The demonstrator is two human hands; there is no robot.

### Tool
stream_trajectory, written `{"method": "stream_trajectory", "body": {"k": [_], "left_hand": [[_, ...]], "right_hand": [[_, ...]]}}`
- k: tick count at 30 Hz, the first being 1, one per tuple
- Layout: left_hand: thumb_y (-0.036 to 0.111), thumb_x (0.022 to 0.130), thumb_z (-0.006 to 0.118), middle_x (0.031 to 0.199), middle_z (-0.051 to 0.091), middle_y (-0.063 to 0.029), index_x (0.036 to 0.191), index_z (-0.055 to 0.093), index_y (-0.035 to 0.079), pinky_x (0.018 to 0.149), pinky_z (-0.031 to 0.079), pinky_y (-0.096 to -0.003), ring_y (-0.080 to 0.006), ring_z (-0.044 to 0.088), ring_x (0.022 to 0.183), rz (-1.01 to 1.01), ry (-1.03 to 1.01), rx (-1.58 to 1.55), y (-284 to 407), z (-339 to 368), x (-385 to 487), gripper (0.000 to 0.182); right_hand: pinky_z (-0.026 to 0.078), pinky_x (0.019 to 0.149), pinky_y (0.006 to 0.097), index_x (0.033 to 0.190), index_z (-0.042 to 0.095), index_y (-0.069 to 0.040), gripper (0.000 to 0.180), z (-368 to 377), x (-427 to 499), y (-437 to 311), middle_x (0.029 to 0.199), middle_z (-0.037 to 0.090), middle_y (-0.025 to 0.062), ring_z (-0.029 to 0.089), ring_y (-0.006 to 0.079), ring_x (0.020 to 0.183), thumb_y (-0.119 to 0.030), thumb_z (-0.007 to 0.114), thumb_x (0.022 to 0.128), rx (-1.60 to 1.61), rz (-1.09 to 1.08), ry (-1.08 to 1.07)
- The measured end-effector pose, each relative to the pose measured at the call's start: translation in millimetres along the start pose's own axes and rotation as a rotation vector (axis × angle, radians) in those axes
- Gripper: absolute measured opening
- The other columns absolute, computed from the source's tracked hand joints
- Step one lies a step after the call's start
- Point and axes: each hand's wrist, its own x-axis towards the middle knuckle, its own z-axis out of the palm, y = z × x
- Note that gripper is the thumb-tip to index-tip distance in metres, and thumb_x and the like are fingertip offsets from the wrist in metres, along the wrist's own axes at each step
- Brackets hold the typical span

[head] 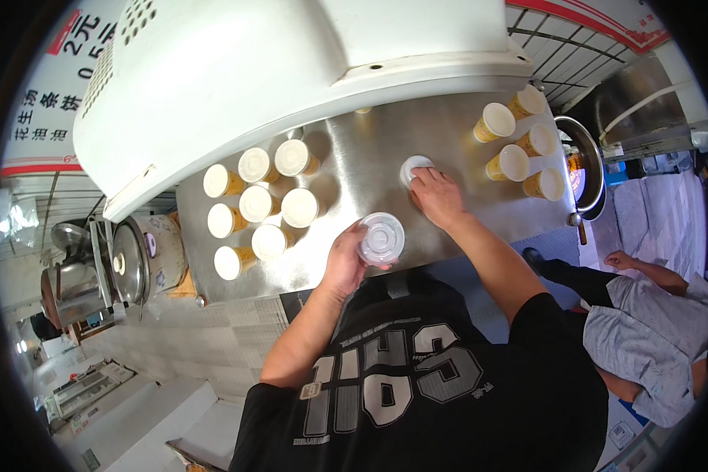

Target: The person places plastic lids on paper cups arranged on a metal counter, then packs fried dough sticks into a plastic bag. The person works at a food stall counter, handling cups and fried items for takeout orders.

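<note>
My left hand holds translucent round plastic lids, apparently stacked, above the front edge of the steel table. Farther forward and to the right, the fingertips of my right hand are on a white round lid or lidded cup; what lies under it is hidden. On the left half of the table stand several yellow paper cups with pale lids on top. Another group of yellow paper cups stands at the right end, their tops white; whether these bear lids is unclear.
A large white plastic housing overhangs the table's far side. Beyond the left end is a lidded metal pot; a round metal pan adjoins the right end. A person in a light patterned shirt is at the lower right.
</note>
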Motion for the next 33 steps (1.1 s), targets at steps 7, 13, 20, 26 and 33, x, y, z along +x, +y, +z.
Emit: {"method": "stream_trajectory", "body": {"k": [7, 13, 20, 26, 33], "left_hand": [[0.021, 0.107, 0.045, 0.11, 0.069, -0.0089, 0.127, 0.058, -0.002, 0.082, 0.055, -0.0296, -0.0142, 0.066, 0.095, 0.474, 0.237, 0.602, -8, 12, -16, 0.034], [0.014, 0.105, 0.051, 0.111, 0.068, -0.0079, 0.126, 0.059, -0.004, 0.088, 0.05, -0.0266, -0.0119, 0.062, 0.099, 0.644, 0.221, 0.773, -2, 27, -23, 0.028], [0.019, 0.1, 0.063, 0.086, 0.064, -0.0007, 0.112, 0.066, -0.003, 0.068, 0.046, -0.0213, -0.0048, 0.055, 0.076, 0.53, 0.124, 0.615, 19, 47, -35, 0.025], [0.016, 0.096, 0.069, 0.089, 0.071, -0.0028, 0.107, 0.071, -0.002, 0.072, 0.05, -0.0222, -0.0068, 0.061, 0.079, 0.518, 0.128, 0.686, 22, 60, -39, 0.021], [0.012, 0.09, 0.075, 0.092, 0.074, -0.0052, 0.104, 0.074, 0.0, 0.075, 0.051, -0.0232, -0.0084, 0.065, 0.082, 0.578, 0.104, 0.791, 30, 69, -46, 0.018]], "right_hand": [[0.052, 0.082, 0.0319, 0.111, 0.066, -0.007, 0.025, -43, -21, -48, 0.114, 0.067, 0.0079, 0.067, 0.0191, 0.099, -0.028, 0.063, 0.097, 0.874, 0.615, -0.014], [0.053, 0.077, 0.0269, 0.117, 0.062, -0.001, 0.025, -78, -29, -91, 0.102, 0.068, 0.0028, 0.063, 0.0108, 0.086, -0.019, 0.063, 0.1, 1.487, 0.612, -0.081], [0.052, 0.064, 0.0275, 0.101, 0.068, -0.001, 0.014, -110, -31, -99, 0.087, 0.069, 0.0085, 0.064, 0.0131, 0.071, -0.009, 0.072, 0.091, 1.048, 0.266, 0.204], [0.052, 0.063, 0.0288, 0.1, 0.067, -0.001, 0.014, -119, -34, -105, 0.087, 0.068, 0.0096, 0.065, 0.0164, 0.07, -0.008, 0.073, 0.09, 1.037, 0.254, 0.276], [0.053, 0.066, 0.0293, 0.102, 0.067, -0.001, 0.014, -126, -41, -111, 0.088, 0.068, 0.0099, 0.067, 0.0174, 0.073, -0.006, 0.072, 0.09, 1.036, 0.252, 0.319]]}}
